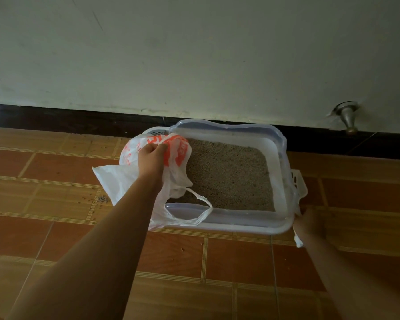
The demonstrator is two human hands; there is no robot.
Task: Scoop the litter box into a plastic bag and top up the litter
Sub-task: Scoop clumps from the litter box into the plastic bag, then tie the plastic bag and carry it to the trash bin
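Litter box: a white plastic litter box (245,224) with a pale translucent rim sits on the tiled floor, its far side close against the dark skirting at the foot of the wall.
Litter: grey-brown granular litter (229,174) fills the tray in a fairly even layer.
Plastic bag: a thin white plastic bag (116,179) with orange print hangs crumpled over the left end of the box; one loop handle (202,212) trails across the near rim.
Left hand: the left hand (151,157) is closed on a bunch of the bag near its top, fingers curled into the plastic, arm stretched out over the box's left end.
Right hand: the right hand (308,224) is at the near right corner of the box, blurred and in shadow; it grips the handle end of a white slotted litter scoop (298,181), whose perforated head rises along the outside of the right wall.
Floor: orange-brown floor tiles (217,257) with striped bands; a small scatter of spilled grains (102,199) lies just left of the bag.
Wall: a pale, scuffed wall (194,54) above the skirting, with a metal door stopper (348,118) fixed low down, well to the right of the box.
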